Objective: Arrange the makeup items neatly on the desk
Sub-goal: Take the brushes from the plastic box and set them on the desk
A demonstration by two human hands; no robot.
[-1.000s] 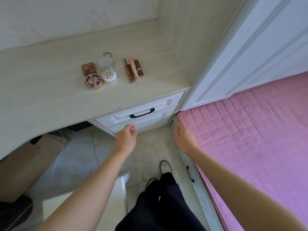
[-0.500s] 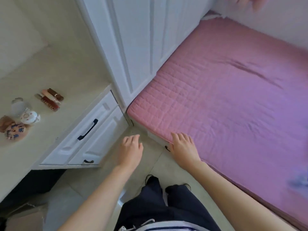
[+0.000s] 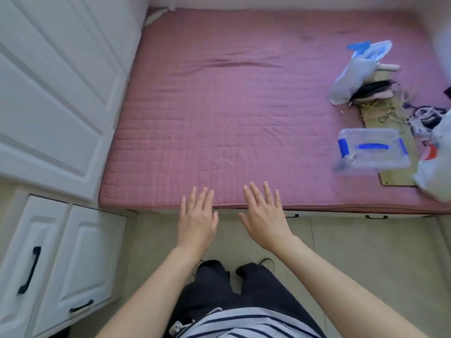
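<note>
Both hands, left (image 3: 197, 222) and right (image 3: 264, 219), hovered spread and empty near the pink quilted bed (image 3: 231, 118); with no makeup in sight, arranging could stall

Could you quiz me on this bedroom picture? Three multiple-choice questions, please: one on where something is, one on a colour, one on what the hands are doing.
1. Where does the clear plastic box lie?
A. on the floor
B. on the right side of the bed
C. inside a drawer

2. What colour is the bed cover?
A. pink
B. green
C. grey

3. How are the left hand and right hand?
A. both gripping a box
B. both clenched in fists
C. both open, holding nothing

Answers: 1 B, it rests on the cover near the right edge; 2 A, the quilted cover is pink; 3 C, fingers are straight and spread.
</note>
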